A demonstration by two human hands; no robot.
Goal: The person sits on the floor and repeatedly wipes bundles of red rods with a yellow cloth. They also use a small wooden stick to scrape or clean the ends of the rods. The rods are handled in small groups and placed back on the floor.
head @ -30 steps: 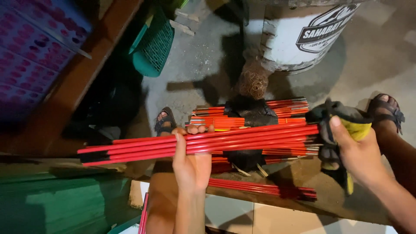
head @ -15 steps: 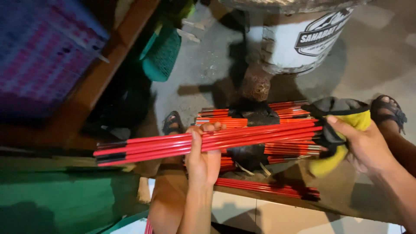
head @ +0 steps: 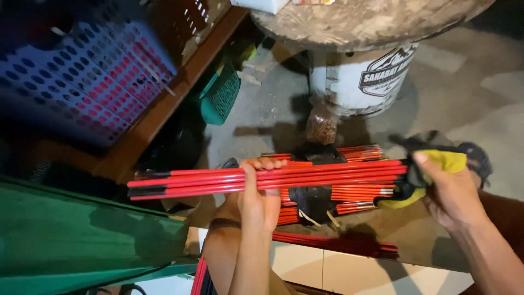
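Both hands (head: 261,199) grip red rods (head: 305,177) level.

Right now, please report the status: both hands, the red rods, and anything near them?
Left hand shut on red rods, held level. Right hand shut on yellow-black cloth at rod ends. More red rods bundled below; white bucket beyond.

Two hands (head: 262,199), one white bucket (head: 363,79) (red rods (head: 305,176) uncountable)
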